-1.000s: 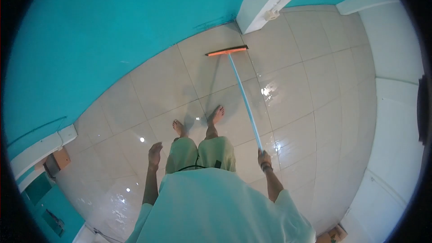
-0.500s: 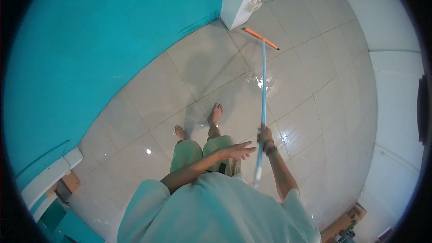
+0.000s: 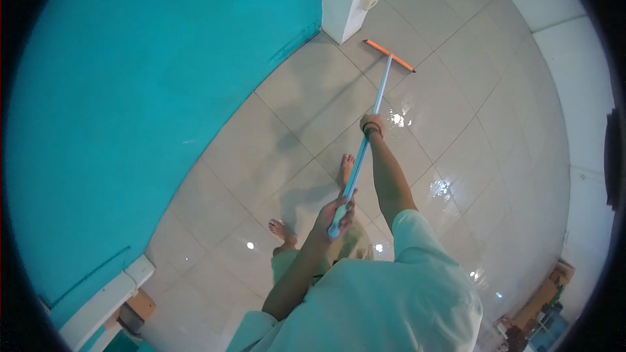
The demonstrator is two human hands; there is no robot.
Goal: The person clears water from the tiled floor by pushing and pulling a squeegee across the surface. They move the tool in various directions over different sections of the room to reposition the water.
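A floor squeegee (image 3: 390, 56) with an orange head and a long pale blue handle reaches away from me across the tiled floor (image 3: 313, 111). Its head lies near the base of the white pillar. My left hand (image 3: 335, 216) is closed round the handle close to its near end, in front of my body. Farther up the shaft, my right hand (image 3: 372, 124) wraps round it with the arm stretched out. Both bare feet stand on the tiles, to the left of the handle.
A turquoise wall (image 3: 163, 78) runs along the left. The white pillar (image 3: 342, 6) carries a socket box (image 3: 369, 1). A white wall (image 3: 548, 98) bounds the right side. Brown and blue items (image 3: 544, 319) sit at the lower right. Light glints off the shiny floor.
My left hand, open beside the handle before, now grips its near end. My right hand has moved farther up the handle, and the squeegee now slants toward my body.
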